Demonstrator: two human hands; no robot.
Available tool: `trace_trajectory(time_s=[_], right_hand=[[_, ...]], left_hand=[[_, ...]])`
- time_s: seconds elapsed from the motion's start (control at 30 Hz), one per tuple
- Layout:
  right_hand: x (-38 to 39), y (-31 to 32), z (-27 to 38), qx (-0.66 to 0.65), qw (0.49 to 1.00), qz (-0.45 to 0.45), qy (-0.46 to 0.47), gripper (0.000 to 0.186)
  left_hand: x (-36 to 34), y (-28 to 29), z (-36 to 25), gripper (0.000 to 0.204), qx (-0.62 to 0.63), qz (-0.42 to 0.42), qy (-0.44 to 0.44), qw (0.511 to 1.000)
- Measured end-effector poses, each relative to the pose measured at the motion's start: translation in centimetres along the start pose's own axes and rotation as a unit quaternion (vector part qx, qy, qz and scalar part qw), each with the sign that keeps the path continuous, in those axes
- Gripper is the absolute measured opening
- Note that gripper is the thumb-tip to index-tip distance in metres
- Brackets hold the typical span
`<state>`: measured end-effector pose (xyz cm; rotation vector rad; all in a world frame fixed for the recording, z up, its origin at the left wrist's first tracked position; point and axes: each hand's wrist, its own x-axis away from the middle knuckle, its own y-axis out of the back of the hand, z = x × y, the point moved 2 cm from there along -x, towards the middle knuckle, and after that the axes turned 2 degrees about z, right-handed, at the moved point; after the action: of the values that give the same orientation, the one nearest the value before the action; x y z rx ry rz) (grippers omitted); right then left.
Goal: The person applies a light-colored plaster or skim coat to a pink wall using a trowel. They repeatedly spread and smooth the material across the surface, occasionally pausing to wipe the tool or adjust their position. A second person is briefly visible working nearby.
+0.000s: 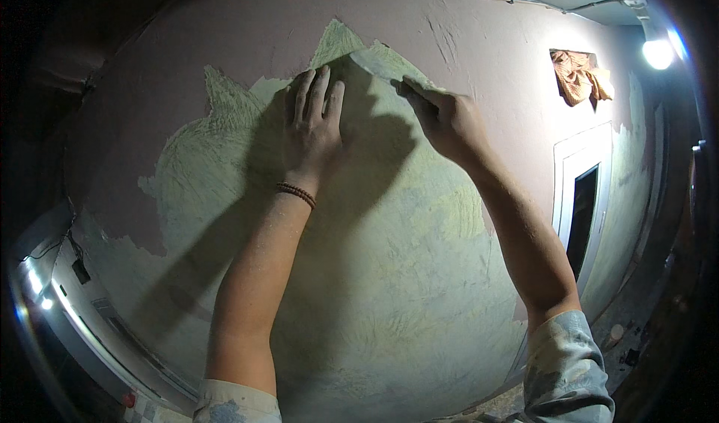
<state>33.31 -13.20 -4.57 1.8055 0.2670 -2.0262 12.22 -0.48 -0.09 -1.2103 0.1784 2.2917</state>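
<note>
My left hand (313, 123) rests against the wall, fingers stretched upward and slightly apart, with a beaded bracelet (296, 194) round the wrist. To its right, my right hand (451, 123) is closed round the handle of a scraper (370, 64). The scraper's wide blade points up and left, close to the ragged upper edge of a bare greenish patch (404, 236) on the wall. Mauve coating (247, 26) surrounds that patch above and at the sides. Dust coats both forearms.
A lit bulb (658, 53) hangs at the upper right, fed by a cable (524, 2) along the ceiling edge. Orange cloth (578, 78) fills a wall opening below it. Farther down is a white-framed opening (562, 183). Another lamp (46, 303) glows at lower left.
</note>
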Motion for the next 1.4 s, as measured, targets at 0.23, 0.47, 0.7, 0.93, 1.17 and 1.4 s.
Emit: trace_trajectory(time_s=[0.23, 0.47, 0.7, 0.93, 1.17, 1.4], right_hand=[[0.0, 0.0, 0.0, -0.039, 0.992, -0.089, 0.075, 0.030], [-0.3, -0.2, -0.7, -0.052, 0.998, -0.036, -0.026, 0.030], [-0.4, -0.1, -0.8, -0.033, 0.998, -0.029, -0.050, 0.033], [-0.2, -0.4, -0.3, -0.057, 0.995, -0.056, 0.064, 0.033], [-0.7, -0.6, -1.3, -0.060, 0.998, -0.011, -0.027, 0.035], [-1.7, -0.2, -1.3, -0.039, 0.998, -0.046, 0.018, 0.033]], left_hand=[[0.3, 0.2, -0.1, 0.043, 0.017, 0.013, 0.007, 1.000], [0.6, -0.1, -0.2, 0.043, 0.052, 0.008, 0.008, 0.999], [0.8, -0.5, 0.0, 0.044, 0.040, 0.017, 0.014, 0.999], [0.8, -0.4, -0.1, 0.044, 0.023, 0.023, 0.022, 0.999], [0.3, -0.2, -0.2, 0.046, 0.036, 0.043, 0.023, 0.998], [0.4, 0.8, -0.5, 0.061, 0.045, 0.079, 0.030, 0.995]])
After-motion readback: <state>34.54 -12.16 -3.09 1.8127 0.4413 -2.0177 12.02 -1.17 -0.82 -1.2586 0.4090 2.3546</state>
